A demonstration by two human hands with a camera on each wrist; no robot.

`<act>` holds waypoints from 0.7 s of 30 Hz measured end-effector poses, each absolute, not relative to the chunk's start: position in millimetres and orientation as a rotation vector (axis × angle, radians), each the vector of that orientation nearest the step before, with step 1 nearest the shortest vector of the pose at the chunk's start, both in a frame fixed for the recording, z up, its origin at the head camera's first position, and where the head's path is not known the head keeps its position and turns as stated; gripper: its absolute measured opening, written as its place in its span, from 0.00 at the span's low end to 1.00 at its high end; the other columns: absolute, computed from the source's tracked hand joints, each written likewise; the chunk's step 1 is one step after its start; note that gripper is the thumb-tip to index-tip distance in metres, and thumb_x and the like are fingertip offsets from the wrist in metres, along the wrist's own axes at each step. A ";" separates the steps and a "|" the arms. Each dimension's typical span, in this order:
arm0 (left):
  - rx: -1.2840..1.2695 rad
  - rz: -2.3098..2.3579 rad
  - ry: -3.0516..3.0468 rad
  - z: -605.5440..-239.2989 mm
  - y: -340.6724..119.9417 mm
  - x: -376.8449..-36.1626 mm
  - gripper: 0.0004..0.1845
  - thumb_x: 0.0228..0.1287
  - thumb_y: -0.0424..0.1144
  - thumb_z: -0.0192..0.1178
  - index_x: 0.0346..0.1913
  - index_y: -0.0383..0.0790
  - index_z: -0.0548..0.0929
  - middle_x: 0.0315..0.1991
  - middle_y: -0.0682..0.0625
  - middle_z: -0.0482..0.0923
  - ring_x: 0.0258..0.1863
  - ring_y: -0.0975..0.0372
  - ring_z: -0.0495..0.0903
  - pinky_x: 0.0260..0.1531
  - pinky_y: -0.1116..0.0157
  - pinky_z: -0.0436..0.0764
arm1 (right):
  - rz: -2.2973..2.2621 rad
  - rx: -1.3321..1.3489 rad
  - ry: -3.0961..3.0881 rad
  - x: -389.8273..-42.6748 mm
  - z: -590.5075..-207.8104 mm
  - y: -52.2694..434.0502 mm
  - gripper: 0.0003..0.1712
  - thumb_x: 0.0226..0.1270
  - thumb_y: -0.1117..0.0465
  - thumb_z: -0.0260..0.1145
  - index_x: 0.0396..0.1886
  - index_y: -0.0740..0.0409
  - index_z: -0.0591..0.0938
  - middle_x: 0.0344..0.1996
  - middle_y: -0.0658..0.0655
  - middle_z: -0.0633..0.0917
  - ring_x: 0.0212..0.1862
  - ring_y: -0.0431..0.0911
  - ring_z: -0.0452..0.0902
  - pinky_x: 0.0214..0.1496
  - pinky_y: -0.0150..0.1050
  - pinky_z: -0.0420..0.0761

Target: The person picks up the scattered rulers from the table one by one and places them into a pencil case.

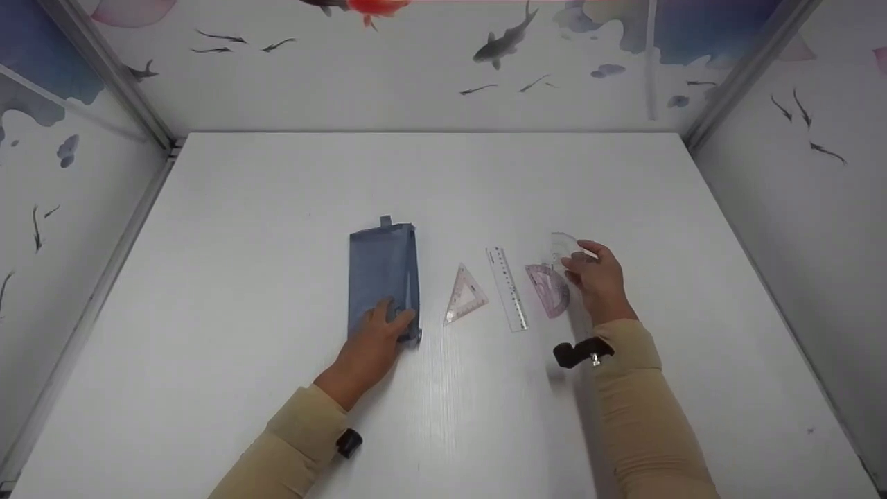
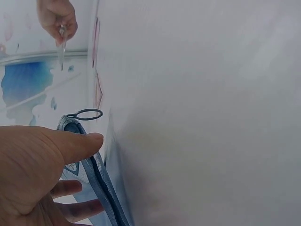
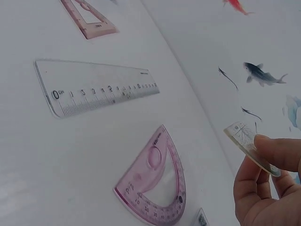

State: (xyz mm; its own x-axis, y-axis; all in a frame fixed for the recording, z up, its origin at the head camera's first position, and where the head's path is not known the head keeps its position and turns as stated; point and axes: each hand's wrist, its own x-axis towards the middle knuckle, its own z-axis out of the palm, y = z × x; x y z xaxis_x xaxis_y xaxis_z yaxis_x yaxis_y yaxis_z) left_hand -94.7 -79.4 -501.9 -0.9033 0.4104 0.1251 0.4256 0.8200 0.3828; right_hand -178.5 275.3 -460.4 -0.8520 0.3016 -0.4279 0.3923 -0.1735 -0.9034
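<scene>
A blue fabric pencil case (image 1: 383,270) lies lengthwise on the white table (image 1: 443,180). My left hand (image 1: 388,320) grips its near end, thumb on one edge and fingers on the other side (image 2: 84,162); the case's seam (image 2: 101,183) and ring zip pull (image 2: 84,114) show close up. To the right lie a pink set square (image 1: 466,294), a clear straight ruler (image 1: 507,287) and a pink protractor (image 1: 547,290). My right hand (image 1: 582,262) is raised just right of the protractor (image 3: 157,188) and pinches a clear plastic measuring piece (image 3: 249,146) between thumb and fingers.
Walls papered with fish paintings (image 1: 502,41) close the table in at the back and both sides. Bare tabletop stretches behind the tools and at the far left. The ruler (image 3: 99,89) and set square (image 3: 89,21) lie flat, a little apart.
</scene>
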 end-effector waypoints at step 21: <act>-0.670 -0.636 -2.980 -499.7 -79.9 -94.2 0.27 0.60 0.26 0.63 0.59 0.48 0.69 0.63 0.32 0.62 0.56 0.38 0.71 0.31 0.54 0.83 | -2.132 0.778 2.034 -185.9 -461.9 229.1 0.31 0.67 0.71 0.62 0.68 0.57 0.66 0.53 0.57 0.72 0.46 0.44 0.72 0.53 0.35 0.75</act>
